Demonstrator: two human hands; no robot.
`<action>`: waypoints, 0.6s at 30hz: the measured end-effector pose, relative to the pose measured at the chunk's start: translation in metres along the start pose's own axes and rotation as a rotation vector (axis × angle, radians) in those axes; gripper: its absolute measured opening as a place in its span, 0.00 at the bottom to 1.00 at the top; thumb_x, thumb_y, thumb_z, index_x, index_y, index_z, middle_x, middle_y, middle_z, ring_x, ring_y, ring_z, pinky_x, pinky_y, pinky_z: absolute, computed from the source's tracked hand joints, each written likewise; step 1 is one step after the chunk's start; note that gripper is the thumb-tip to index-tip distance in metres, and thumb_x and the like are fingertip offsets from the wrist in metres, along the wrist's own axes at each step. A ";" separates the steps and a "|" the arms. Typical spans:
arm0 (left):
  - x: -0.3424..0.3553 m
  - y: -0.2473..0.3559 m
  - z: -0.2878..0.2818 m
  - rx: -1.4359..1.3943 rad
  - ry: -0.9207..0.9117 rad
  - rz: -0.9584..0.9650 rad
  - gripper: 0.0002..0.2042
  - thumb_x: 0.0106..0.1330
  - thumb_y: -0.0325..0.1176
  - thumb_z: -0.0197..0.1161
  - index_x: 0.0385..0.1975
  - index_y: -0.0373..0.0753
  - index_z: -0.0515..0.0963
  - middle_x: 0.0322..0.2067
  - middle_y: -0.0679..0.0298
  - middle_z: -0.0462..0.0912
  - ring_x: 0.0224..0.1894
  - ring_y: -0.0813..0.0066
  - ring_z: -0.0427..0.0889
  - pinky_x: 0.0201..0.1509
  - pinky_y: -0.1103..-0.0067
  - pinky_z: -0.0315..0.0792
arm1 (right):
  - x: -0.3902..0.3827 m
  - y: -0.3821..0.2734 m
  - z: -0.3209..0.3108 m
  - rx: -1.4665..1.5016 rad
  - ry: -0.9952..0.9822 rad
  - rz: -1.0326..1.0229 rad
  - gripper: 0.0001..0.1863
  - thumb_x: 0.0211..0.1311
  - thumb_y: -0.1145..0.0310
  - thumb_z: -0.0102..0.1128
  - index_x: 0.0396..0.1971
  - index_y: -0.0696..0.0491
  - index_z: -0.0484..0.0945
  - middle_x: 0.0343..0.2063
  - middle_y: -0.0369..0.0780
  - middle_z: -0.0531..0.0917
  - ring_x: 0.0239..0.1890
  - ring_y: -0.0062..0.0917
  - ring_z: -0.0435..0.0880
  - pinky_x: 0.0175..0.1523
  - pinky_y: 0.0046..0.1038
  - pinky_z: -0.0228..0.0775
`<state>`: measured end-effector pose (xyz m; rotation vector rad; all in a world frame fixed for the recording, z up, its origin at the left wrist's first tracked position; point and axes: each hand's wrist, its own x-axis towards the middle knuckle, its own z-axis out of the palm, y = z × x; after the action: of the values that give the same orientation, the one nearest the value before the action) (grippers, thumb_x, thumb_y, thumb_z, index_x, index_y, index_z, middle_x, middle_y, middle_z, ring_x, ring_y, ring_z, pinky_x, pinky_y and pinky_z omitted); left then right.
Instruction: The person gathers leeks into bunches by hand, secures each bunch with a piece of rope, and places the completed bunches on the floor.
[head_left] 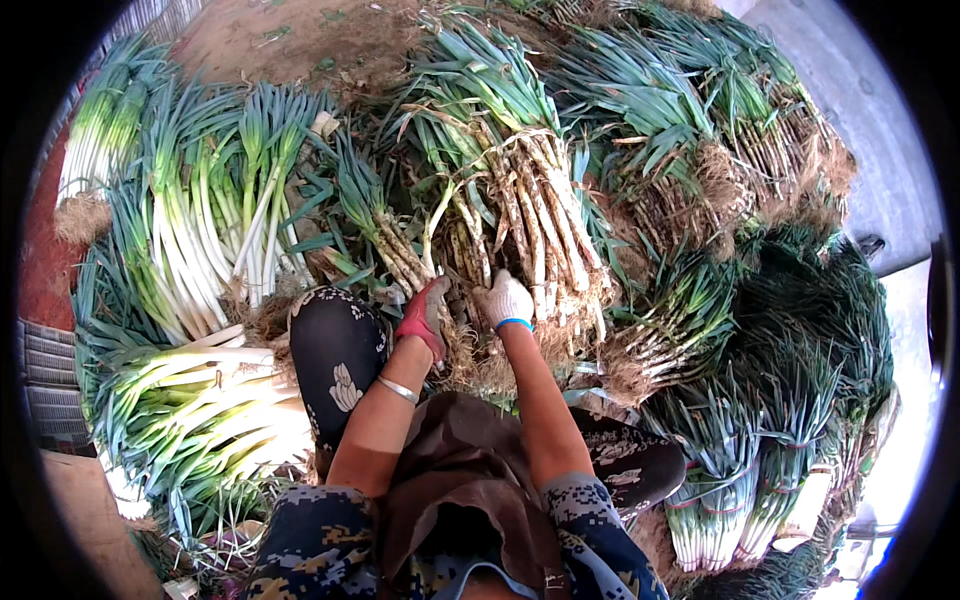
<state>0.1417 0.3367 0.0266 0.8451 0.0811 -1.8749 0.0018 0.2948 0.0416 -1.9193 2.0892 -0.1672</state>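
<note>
Two forearms (pixel 385 425) converge on muddy leeks (pixel 545 215) at our twelve o'clock, left hand (pixel 425 312) angled toward one, right hand (pixel 505 300) toward eleven; we cannot tell whether either pinches.

Mismatched gloves dress the worker: a red glove (pixel 417 325) on the left hand (pixel 428 307) and a whitish knitted glove (pixel 511 304), finished with a bright blue cuff band (pixel 515 323), on the right hand (pixel 501 297). A slim, silver-coloured bangle (pixel 398 389) circles the left forearm (pixel 376 432) near the wrist, while the right forearm (pixel 542 402) is bare. Short sleeves (pixel 315 525) carry blocky, pixel-style camouflage in navy, grey-blue and tan. Over the front hangs a dark brown apron (pixel 455 445), its cloth creased, with pale blue edging (pixel 462 582) at the neckline. Black trousers (pixel 328 335) bear a pale floral print, mixing large blossoms and small scattered ones
</note>
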 end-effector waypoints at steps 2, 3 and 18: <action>0.025 -0.008 -0.035 0.005 0.031 0.084 0.18 0.60 0.44 0.63 0.46 0.42 0.78 0.43 0.66 0.79 0.45 0.71 0.75 0.52 0.72 0.68 | 0.001 -0.015 0.005 0.215 -0.149 -0.009 0.24 0.55 0.51 0.52 0.38 0.60 0.74 0.32 0.58 0.81 0.38 0.51 0.81 0.45 0.45 0.72; 0.037 -0.015 -0.043 0.085 0.146 0.164 0.18 0.60 0.44 0.62 0.47 0.42 0.77 0.45 0.64 0.79 0.47 0.69 0.75 0.54 0.70 0.67 | -0.006 -0.021 0.005 0.205 -0.059 -0.063 0.24 0.55 0.52 0.53 0.38 0.60 0.74 0.31 0.58 0.81 0.38 0.51 0.80 0.45 0.45 0.72; -0.037 0.001 0.019 0.120 -0.112 0.163 0.19 0.66 0.40 0.54 0.53 0.39 0.73 0.50 0.65 0.77 0.55 0.71 0.72 0.62 0.73 0.63 | -0.078 -0.003 -0.012 0.428 0.301 -0.406 0.19 0.61 0.60 0.56 0.47 0.57 0.75 0.49 0.50 0.76 0.48 0.46 0.77 0.52 0.36 0.70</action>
<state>0.1407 0.3570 0.0624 0.8020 -0.1669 -1.7819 0.0064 0.3705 0.0649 -2.1009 1.6097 -0.9591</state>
